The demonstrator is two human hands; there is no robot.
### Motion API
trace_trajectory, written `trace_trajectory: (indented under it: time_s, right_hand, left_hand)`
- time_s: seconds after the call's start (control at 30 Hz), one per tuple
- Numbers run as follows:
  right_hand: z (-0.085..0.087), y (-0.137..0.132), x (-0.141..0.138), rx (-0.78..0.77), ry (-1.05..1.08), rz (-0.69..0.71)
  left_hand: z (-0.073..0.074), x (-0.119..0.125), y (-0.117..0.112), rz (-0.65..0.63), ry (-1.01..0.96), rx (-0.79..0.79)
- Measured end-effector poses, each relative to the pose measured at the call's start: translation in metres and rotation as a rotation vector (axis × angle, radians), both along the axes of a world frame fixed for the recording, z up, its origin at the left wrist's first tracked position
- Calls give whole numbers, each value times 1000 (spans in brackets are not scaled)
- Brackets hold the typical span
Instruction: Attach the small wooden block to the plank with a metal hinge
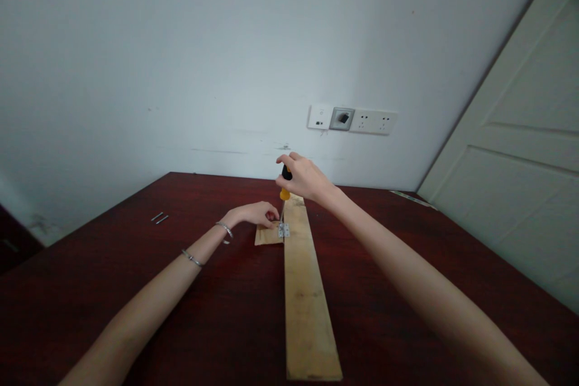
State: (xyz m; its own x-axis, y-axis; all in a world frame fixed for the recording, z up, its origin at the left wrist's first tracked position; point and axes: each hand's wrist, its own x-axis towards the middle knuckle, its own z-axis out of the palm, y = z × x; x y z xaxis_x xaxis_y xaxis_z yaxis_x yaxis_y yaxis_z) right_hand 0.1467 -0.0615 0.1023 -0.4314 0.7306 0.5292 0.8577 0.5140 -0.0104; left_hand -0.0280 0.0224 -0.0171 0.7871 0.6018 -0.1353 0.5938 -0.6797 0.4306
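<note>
My right hand (pixel 308 177) is wrapped round the black and yellow handle of a screwdriver (pixel 284 194), held almost upright with its tip down by a metal hinge (pixel 286 230). That hinge lies across the joint between a long wooden plank (pixel 308 301) and a small wooden board (pixel 268 237) to its left. My left hand (pixel 256 213) rests over the small board, its fingers curled close to the screwdriver's tip. Whatever those fingertips pinch, if anything, is too small to make out.
Two thin metal screws or nails (pixel 161 219) lie on the dark red table (pixel 217 325) to the left. Behind it is a white wall with sockets (pixel 373 122). A pale panelled door (pixel 520 157) stands at the right, near a thin strip (pixel 412 199) on the table edge.
</note>
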Motion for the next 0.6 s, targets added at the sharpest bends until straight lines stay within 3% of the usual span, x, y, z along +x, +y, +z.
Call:
trace_trajectory:
  time_s: [0.23, 0.6]
  right_hand:
    - [-2, 1, 1, 2, 18, 2]
    - [12, -2, 6, 64, 67, -15]
  left_hand:
    - [-13, -1, 8, 5, -66, -95]
    - [-15, -1, 9, 16, -95, -113]
